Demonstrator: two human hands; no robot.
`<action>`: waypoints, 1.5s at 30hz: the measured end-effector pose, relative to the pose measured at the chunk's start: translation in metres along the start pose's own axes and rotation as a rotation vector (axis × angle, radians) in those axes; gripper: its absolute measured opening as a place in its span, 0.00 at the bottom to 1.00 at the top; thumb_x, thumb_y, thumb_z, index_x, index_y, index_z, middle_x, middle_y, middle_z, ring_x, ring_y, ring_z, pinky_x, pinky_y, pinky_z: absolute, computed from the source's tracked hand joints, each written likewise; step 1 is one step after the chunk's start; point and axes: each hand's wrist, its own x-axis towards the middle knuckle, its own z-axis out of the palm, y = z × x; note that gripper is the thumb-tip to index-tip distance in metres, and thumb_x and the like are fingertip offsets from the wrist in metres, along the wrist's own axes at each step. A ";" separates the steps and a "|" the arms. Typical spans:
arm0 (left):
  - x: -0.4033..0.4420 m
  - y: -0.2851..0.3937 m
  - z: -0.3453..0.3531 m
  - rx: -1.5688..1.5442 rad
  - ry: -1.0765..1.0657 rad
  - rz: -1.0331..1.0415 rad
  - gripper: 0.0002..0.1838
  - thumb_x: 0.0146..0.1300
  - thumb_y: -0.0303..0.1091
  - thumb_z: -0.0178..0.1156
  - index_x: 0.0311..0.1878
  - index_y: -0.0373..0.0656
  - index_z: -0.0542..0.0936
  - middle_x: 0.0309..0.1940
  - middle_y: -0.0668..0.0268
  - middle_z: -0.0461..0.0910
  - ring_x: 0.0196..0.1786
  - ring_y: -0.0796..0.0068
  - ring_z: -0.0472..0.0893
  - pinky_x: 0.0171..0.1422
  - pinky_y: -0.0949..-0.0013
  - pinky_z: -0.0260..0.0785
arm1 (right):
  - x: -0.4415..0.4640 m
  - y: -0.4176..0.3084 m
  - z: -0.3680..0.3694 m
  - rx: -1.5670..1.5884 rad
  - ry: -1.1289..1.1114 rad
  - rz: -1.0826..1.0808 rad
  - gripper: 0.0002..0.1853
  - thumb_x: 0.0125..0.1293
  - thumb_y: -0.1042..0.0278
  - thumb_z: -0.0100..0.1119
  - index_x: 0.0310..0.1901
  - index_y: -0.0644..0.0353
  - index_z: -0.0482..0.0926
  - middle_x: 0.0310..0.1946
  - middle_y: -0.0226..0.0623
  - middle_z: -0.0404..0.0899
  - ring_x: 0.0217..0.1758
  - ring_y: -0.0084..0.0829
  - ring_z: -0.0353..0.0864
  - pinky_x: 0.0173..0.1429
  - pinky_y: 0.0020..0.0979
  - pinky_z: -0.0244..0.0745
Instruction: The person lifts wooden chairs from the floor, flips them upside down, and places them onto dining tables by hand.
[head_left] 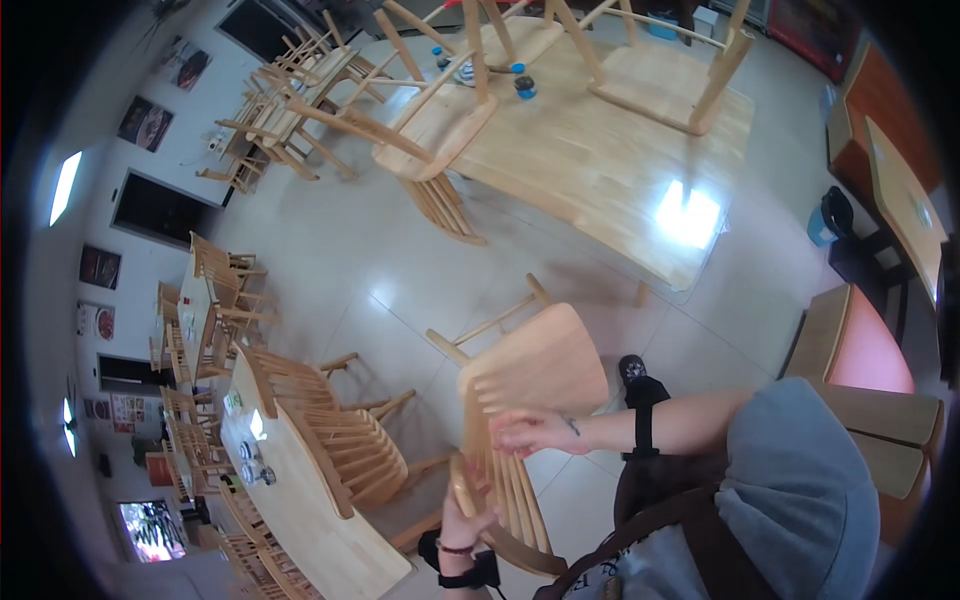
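Note:
A light wooden chair (540, 365) with a spindle back stands in front of me, its seat toward the big table. My left hand (468, 522) is wrapped round the top rail of its back. Over the back spindles, close to the seat's rear edge, is my right hand (532, 432), with its fingers curled together. What those fingers hold, if anything, is too blurred to make out.
A large wooden table (600, 190) bears upturned chairs (660, 85) and blue-lidded jars (524, 85). Another table (310, 490) has a chair (345, 445) beside it. A bin (828, 215) and benches (850, 340) are at the right. More tables and chairs line the left.

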 end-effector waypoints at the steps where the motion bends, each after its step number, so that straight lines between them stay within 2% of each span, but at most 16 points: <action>1: 0.015 0.010 0.002 -0.062 0.020 -0.047 0.44 0.50 0.36 0.71 0.68 0.40 0.59 0.65 0.59 0.64 0.65 0.64 0.66 0.64 0.61 0.65 | -0.001 0.004 -0.012 -0.240 -0.004 -0.004 0.29 0.66 0.44 0.55 0.61 0.52 0.68 0.53 0.34 0.76 0.58 0.29 0.74 0.60 0.33 0.70; 5: 0.095 0.055 0.011 -0.155 0.118 -0.046 0.39 0.48 0.30 0.70 0.64 0.40 0.62 0.59 0.60 0.68 0.57 0.66 0.71 0.57 0.63 0.70 | -0.028 0.070 -0.003 -0.538 -0.111 0.229 0.51 0.50 0.36 0.68 0.66 0.64 0.58 0.61 0.51 0.65 0.64 0.41 0.67 0.65 0.36 0.63; 7: 0.144 0.068 0.019 -0.060 0.137 0.014 0.37 0.48 0.27 0.68 0.62 0.40 0.62 0.54 0.61 0.70 0.52 0.67 0.74 0.53 0.64 0.73 | -0.039 0.067 0.009 -0.576 -0.090 0.035 0.54 0.49 0.44 0.73 0.68 0.68 0.52 0.60 0.53 0.67 0.63 0.45 0.68 0.66 0.34 0.64; 8: 0.170 0.074 0.024 0.019 0.138 0.034 0.36 0.48 0.25 0.66 0.61 0.40 0.62 0.50 0.61 0.70 0.50 0.68 0.75 0.50 0.64 0.74 | -0.043 0.060 0.009 -0.606 0.076 -0.169 0.50 0.50 0.55 0.71 0.68 0.67 0.51 0.59 0.53 0.67 0.61 0.45 0.69 0.65 0.33 0.64; 13: 0.302 0.118 0.062 -0.023 0.101 -0.013 0.27 0.47 0.19 0.60 0.52 0.37 0.64 0.40 0.60 0.70 0.37 0.68 0.77 0.42 0.67 0.75 | -0.046 -0.060 -0.066 -0.478 0.270 -0.197 0.37 0.46 0.73 0.57 0.63 0.69 0.62 0.44 0.50 0.77 0.48 0.40 0.78 0.54 0.34 0.72; 18: 0.407 0.156 0.123 -0.082 0.150 -0.003 0.25 0.46 0.17 0.57 0.50 0.31 0.64 0.39 0.56 0.69 0.28 0.68 0.76 0.40 0.69 0.75 | -0.069 -0.137 -0.154 -0.650 0.304 -0.161 0.33 0.46 0.73 0.56 0.59 0.67 0.68 0.41 0.49 0.79 0.40 0.37 0.81 0.44 0.34 0.75; 21: 0.417 0.186 0.143 -0.176 0.105 -0.014 0.29 0.46 0.16 0.56 0.55 0.31 0.63 0.42 0.55 0.70 0.32 0.68 0.77 0.40 0.67 0.75 | -0.086 -0.167 -0.157 -0.701 0.385 -0.168 0.31 0.47 0.74 0.54 0.58 0.68 0.69 0.42 0.51 0.79 0.44 0.42 0.80 0.48 0.36 0.75; 23: 0.431 0.173 0.132 -0.188 0.062 0.038 0.31 0.50 0.17 0.56 0.60 0.35 0.61 0.51 0.56 0.67 0.42 0.66 0.76 0.50 0.61 0.74 | -0.081 -0.174 -0.163 -0.805 0.473 -0.206 0.31 0.47 0.74 0.53 0.58 0.68 0.69 0.43 0.53 0.79 0.47 0.47 0.79 0.51 0.38 0.74; 27: 0.459 0.122 0.108 -0.268 -0.037 0.076 0.32 0.55 0.23 0.60 0.64 0.39 0.60 0.56 0.56 0.68 0.52 0.64 0.75 0.56 0.59 0.73 | -0.056 -0.167 -0.183 -0.843 0.569 0.050 0.27 0.49 0.71 0.55 0.56 0.64 0.70 0.45 0.56 0.78 0.51 0.51 0.77 0.55 0.42 0.72; 30: 0.484 0.088 0.071 0.036 -0.093 -0.190 0.33 0.58 0.31 0.65 0.65 0.38 0.62 0.55 0.56 0.72 0.57 0.66 0.74 0.58 0.64 0.71 | -0.020 -0.150 -0.207 -0.959 0.691 0.150 0.25 0.52 0.70 0.55 0.55 0.62 0.71 0.45 0.56 0.78 0.51 0.51 0.77 0.55 0.42 0.72; 33: 0.485 0.049 -0.004 0.327 -0.211 0.009 0.33 0.60 0.34 0.65 0.66 0.37 0.63 0.56 0.56 0.74 0.60 0.69 0.72 0.61 0.69 0.69 | 0.002 -0.132 -0.237 -1.190 0.734 0.090 0.26 0.53 0.66 0.58 0.56 0.61 0.71 0.45 0.56 0.78 0.51 0.52 0.77 0.55 0.43 0.72; 36: 0.433 0.046 -0.098 0.237 -0.229 0.012 0.31 0.63 0.27 0.61 0.68 0.37 0.63 0.61 0.55 0.71 0.57 0.69 0.76 0.58 0.70 0.71 | 0.021 -0.147 -0.264 -1.169 0.733 -0.011 0.30 0.51 0.64 0.62 0.58 0.60 0.70 0.48 0.55 0.77 0.55 0.52 0.75 0.58 0.42 0.71; 39: 0.368 -0.039 -0.229 0.413 -0.070 -0.002 0.30 0.61 0.35 0.62 0.66 0.43 0.66 0.55 0.57 0.77 0.52 0.71 0.80 0.56 0.69 0.72 | 0.046 -0.206 -0.233 -1.397 0.587 0.532 0.36 0.51 0.59 0.68 0.62 0.59 0.67 0.55 0.52 0.72 0.59 0.51 0.71 0.62 0.43 0.67; 43: 0.255 -0.112 -0.350 0.830 0.198 -0.312 0.30 0.56 0.45 0.62 0.60 0.40 0.73 0.50 0.54 0.79 0.49 0.61 0.82 0.57 0.63 0.72 | 0.121 -0.327 -0.198 -1.664 0.757 -0.115 0.38 0.50 0.64 0.68 0.64 0.59 0.64 0.58 0.53 0.69 0.60 0.52 0.70 0.64 0.42 0.66; 44: 0.244 -0.119 -0.368 0.898 0.146 -0.459 0.29 0.55 0.44 0.63 0.59 0.39 0.74 0.50 0.54 0.80 0.49 0.62 0.82 0.56 0.63 0.72 | 0.144 -0.368 -0.183 -1.691 0.815 -0.354 0.36 0.50 0.65 0.67 0.62 0.60 0.65 0.58 0.55 0.68 0.60 0.52 0.70 0.64 0.43 0.66; 45: 0.238 -0.122 -0.381 0.966 0.086 -0.605 0.29 0.55 0.43 0.64 0.58 0.39 0.74 0.49 0.54 0.80 0.49 0.62 0.82 0.55 0.64 0.73 | 0.168 -0.410 -0.162 -1.654 0.855 -0.377 0.37 0.49 0.64 0.67 0.62 0.61 0.65 0.58 0.54 0.68 0.61 0.52 0.68 0.65 0.42 0.65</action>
